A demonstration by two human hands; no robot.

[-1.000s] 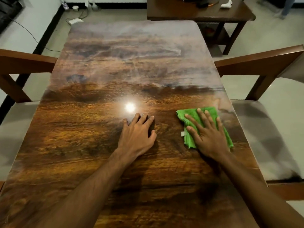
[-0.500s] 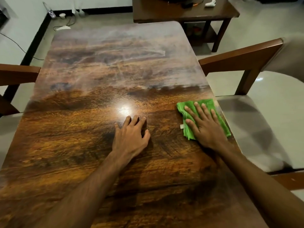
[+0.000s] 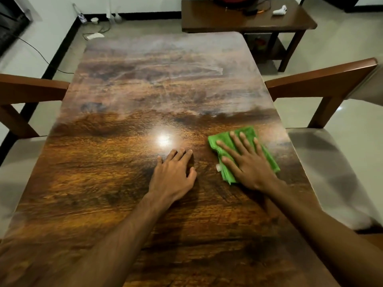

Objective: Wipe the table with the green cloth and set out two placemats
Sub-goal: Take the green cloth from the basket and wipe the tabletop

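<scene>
While the head camera looked down along the wooden bench (image 3: 128,183), both hands lay flat on its top, palms down. The right hand (image 3: 246,162) had its fingers (image 3: 236,139) spread apart and pressed on the green cloth (image 3: 267,156), which lay crumpled on the bench at about 2 o'clock from the middle of the picture, near the right edge of the bench. The hand did not grasp the cloth; it only covered it, and green fabric showed around the fingers and on both sides of the palm. A small white tag (image 3: 218,167) showed at the left border of the cloth. The left hand (image 3: 174,172) rested empty on the bare wood, fingers close together, just beside the cloth at its 9 o'clock but apart from it. A bright light reflection (image 3: 163,139) shone on the wood at 12 o'clock from the left hand. The far half of the bench looked pale and hazy. One chair (image 3: 323,81) stood at 3 o'clock and another chair (image 3: 29,90) at 9 o'clock. A dark side table (image 3: 238,21) stood on the floor at 12 o'clock, behind the bench.
</scene>
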